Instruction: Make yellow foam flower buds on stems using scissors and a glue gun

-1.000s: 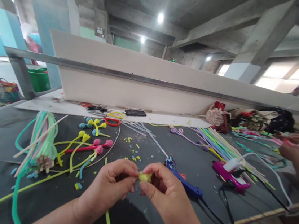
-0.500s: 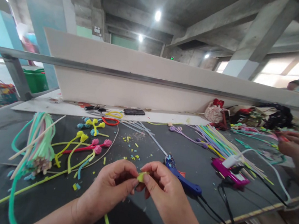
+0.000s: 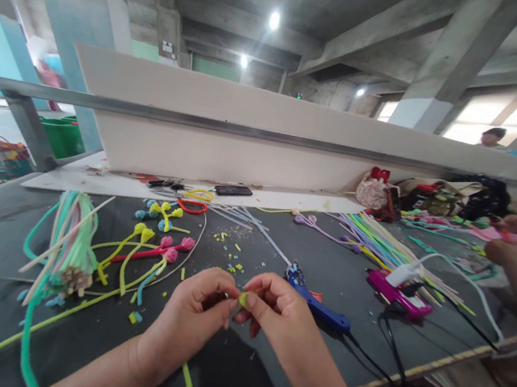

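My left hand (image 3: 202, 303) and my right hand (image 3: 275, 311) meet over the near middle of the table. Both are closed, pinching a small yellow-green fuzzy piece (image 3: 243, 299) between thumbs and fingertips; it looks like pipe cleaner, and its full shape is hidden. Below my left hand a yellow-green pipe cleaner (image 3: 189, 386) shows; I cannot tell whether it joins the held piece. Just right of my right hand lies a blue glue gun (image 3: 320, 308). Yellow and blue snippets (image 3: 233, 269) are scattered beyond my fingers.
A bundle of pale green and pink pipe cleaners (image 3: 76, 240) lies left, near pink-tipped stems (image 3: 171, 253). To the right are a magenta power strip (image 3: 397, 295) with cables and more coloured pipe cleaners (image 3: 374, 245). A co-worker's hands (image 3: 516, 244) work at far right. A phone (image 3: 233, 190) lies behind.
Both my hands stay together on the yellow-green piece, with slight finger shifts. The co-worker's hands have moved a little to the right.
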The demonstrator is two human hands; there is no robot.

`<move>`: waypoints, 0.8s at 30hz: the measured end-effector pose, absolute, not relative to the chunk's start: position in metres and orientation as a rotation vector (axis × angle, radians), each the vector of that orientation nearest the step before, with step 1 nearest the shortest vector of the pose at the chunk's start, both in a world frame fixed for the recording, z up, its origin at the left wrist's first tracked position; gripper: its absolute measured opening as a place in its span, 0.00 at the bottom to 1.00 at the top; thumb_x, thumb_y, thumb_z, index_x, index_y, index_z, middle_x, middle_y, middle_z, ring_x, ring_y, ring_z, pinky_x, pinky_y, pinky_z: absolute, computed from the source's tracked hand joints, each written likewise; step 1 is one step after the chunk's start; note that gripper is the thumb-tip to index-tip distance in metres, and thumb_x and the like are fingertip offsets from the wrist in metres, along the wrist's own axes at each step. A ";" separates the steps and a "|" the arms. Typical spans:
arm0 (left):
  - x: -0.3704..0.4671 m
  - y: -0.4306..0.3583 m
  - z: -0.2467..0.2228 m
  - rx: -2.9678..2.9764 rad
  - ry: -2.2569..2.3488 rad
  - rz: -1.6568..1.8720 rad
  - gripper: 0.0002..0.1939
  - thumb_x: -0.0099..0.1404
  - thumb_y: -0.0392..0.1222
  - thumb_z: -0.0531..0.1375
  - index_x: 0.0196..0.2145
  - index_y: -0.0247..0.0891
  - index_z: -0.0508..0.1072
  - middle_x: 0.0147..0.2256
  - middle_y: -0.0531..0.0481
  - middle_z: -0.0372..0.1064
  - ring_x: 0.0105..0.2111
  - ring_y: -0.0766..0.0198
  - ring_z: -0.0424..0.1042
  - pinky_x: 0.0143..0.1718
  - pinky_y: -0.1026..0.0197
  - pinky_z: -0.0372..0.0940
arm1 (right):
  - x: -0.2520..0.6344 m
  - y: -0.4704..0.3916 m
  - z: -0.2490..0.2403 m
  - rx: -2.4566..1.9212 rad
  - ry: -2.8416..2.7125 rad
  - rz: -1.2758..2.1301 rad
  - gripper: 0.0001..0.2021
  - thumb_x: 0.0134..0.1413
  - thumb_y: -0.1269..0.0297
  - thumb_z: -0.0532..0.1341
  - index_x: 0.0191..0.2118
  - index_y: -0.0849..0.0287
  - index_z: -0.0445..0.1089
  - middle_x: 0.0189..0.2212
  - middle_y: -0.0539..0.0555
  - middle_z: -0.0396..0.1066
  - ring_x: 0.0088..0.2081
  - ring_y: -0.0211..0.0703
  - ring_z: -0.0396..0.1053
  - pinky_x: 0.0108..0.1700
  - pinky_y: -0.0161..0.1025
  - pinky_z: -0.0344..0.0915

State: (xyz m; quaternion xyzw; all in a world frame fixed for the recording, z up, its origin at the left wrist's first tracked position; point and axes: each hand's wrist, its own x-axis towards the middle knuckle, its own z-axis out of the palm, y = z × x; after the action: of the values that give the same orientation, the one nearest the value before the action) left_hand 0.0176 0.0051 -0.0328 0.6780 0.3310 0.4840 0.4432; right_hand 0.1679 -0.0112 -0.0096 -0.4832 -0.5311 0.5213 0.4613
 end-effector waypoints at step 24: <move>0.005 0.008 -0.039 2.397 0.811 1.293 0.11 0.59 0.30 0.58 0.38 0.40 0.73 0.38 0.46 0.73 0.38 0.64 0.72 0.41 0.67 0.66 | 0.171 -0.008 -0.017 -1.035 -0.929 1.616 0.11 0.42 0.63 0.67 0.28 0.62 0.65 0.15 0.47 0.68 0.17 0.30 0.62 0.19 0.27 0.53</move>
State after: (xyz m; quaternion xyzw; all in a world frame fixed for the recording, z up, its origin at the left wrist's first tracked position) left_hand 0.0053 0.0076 -0.0391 0.8340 0.2824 0.4499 0.1496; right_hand 0.1709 -0.0075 -0.0165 -0.4250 -0.3812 0.6635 0.4835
